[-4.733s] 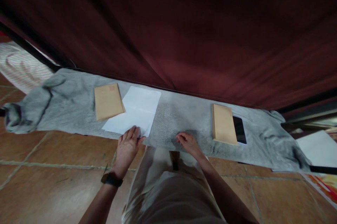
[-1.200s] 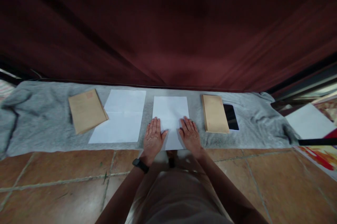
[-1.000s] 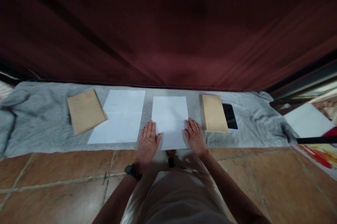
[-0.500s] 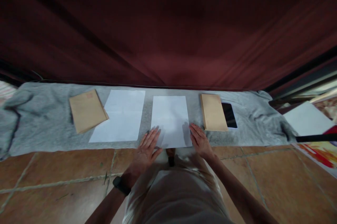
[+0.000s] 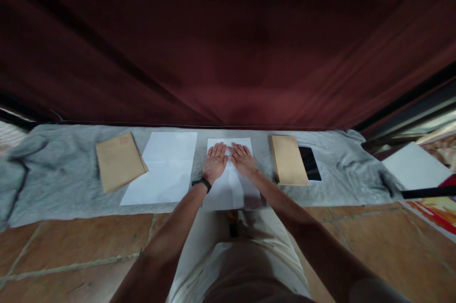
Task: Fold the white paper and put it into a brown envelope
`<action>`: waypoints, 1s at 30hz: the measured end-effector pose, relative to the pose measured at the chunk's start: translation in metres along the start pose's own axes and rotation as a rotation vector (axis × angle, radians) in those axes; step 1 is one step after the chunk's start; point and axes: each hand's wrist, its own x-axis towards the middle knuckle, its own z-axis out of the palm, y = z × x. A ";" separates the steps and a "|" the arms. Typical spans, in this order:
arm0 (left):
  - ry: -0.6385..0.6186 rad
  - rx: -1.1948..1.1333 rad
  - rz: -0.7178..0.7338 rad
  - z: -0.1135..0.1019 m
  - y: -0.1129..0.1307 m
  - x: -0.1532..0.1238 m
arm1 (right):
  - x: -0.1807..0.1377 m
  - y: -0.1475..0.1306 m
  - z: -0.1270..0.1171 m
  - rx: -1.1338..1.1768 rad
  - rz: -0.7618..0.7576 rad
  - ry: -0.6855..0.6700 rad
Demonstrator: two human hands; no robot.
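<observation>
A white sheet of paper (image 5: 228, 194) lies in front of me on a grey cloth. On its upper part rests my left hand (image 5: 215, 160), flat, with a dark watch on the wrist. My right hand (image 5: 242, 159) lies flat beside it, fingers stretched toward the sheet's far edge. The thumbs are close together, and neither hand grips anything. To the left is a larger area of white paper (image 5: 162, 170), its left edge partly under a stack of brown envelopes (image 5: 119, 161). Another brown envelope stack (image 5: 290, 160) lies to the right of my right hand.
The grey cloth (image 5: 352, 170) covers a long narrow surface. A dark-screened phone (image 5: 309, 163) lies against the right envelope stack. Behind rises a dark red curtain (image 5: 228, 56). At far right are a white panel (image 5: 415, 165) and a black bar (image 5: 429, 192). Tiled floor (image 5: 89, 241) shows below.
Both hands have moved from the near side edges of the sheet forward and inward onto its upper part. The camera view has shifted slightly, so things appear lower.
</observation>
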 end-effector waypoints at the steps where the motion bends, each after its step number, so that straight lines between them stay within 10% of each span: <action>1: 0.013 0.012 -0.022 0.001 -0.005 0.000 | 0.002 0.005 0.001 -0.012 0.003 0.012; 15: 0.093 -0.018 -0.090 -0.009 -0.016 -0.014 | -0.006 0.044 -0.017 -0.005 0.189 0.120; 23: -0.133 -0.050 0.419 -0.043 0.001 -0.133 | -0.114 0.015 -0.024 0.030 -0.012 0.024; 30: -0.160 0.015 0.451 -0.050 -0.027 -0.175 | -0.158 0.029 -0.037 0.155 -0.110 -0.024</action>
